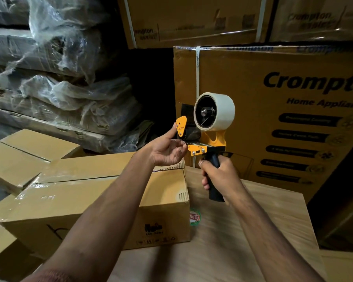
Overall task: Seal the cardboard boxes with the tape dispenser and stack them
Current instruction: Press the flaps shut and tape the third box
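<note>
1. The tape dispenser (pixel 207 129) is being held up in mid-air, above the far right corner of the nearest box (pixel 102 202), and is not touching it.
2. Its black handle is being gripped by the right hand (pixel 218 178), with the fingers wrapped fully round it.
3. The dispenser's front end is being handled by the left hand (pixel 167 147): the thumb is being pressed against the orange plate, and the other fingers are loosely curled just under the blade. Whether a tape end is being pinched cannot be told.
4. The step in hand is judged to be the readying of the tape, not the sealing itself.
5. The box is resting on the wooden tabletop (pixel 243 231), at its left side. Its top flaps are being kept closed, a dark seam is showing along the middle, and glossy tape seems to be lying on the near flap.
6. For the next move, a free tape end is likely to be needed, to be laid on the far edge and drawn along the seam.
7. The box is plain brown corrugated card, matt and sharp-edged. The roll (pixel 214 111) is pale, smooth and round. The frame is hard orange and black.
8. More plain boxes (pixel 27 153) are lying at the left, printed cartons (pixel 273 110) are standing far right, and plastic-wrapped bundles (pixel 55 84) are being stored far left.
</note>
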`<state>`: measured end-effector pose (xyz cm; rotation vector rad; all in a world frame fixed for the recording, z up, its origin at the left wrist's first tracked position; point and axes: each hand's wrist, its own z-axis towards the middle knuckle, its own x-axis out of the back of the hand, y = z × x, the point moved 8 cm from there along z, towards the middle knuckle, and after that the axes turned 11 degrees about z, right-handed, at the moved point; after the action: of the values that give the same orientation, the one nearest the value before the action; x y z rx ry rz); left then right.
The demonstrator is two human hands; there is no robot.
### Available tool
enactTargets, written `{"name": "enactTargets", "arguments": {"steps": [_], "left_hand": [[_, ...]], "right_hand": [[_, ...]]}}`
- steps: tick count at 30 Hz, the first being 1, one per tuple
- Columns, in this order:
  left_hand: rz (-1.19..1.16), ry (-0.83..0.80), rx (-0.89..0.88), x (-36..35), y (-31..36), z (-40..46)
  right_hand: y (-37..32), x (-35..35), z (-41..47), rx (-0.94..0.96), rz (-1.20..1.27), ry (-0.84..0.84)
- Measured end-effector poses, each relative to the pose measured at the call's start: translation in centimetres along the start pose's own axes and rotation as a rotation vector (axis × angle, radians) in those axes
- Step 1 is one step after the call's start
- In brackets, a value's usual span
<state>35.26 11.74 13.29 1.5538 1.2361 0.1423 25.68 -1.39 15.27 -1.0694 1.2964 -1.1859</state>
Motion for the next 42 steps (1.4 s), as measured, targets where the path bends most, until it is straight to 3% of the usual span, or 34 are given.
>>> {"name": "enactTargets", "arguments": {"steps": [10,14,17,21,29,33,36,42], "left_hand": [[-0.114,0.048,0.080,1.3,-1.4,1.6],[-0.170,-0.010,0.103,2.1,-1.9,2.9],[0.059,0.048,0.167,2.6,-1.9,3.1],[0.388,0.254,0.199,4.1,-0.8,3.5],[1.254,0.438,-0.178,6.2,4.9,5.8],[1.672,0.641,-0.322,6.8,7.4,7.2],[1.820,0.676,-0.338,8.0,8.5,8.5],[1.847,0.599,-0.277,9.4,8.5,11.3]], "right_hand": [[1.1,0.6,0.4,-0.048,0.007,0.010],[1.9,0.7,0.4,-0.073,0.009,0.036],[2.3,0.6,0.5,-0.078,0.011,0.040],[2.8,0.3,1.0,-0.072,-0.047,0.058],[4.9,-1.1,2.5,-0.137,-0.107,0.161],[5.6,-1.2,1.9,-0.177,-0.142,0.187],[6.2,-1.0,0.7,-0.210,-0.113,0.210],[7.5,-1.5,0.1,-0.275,-0.107,0.242]]}}
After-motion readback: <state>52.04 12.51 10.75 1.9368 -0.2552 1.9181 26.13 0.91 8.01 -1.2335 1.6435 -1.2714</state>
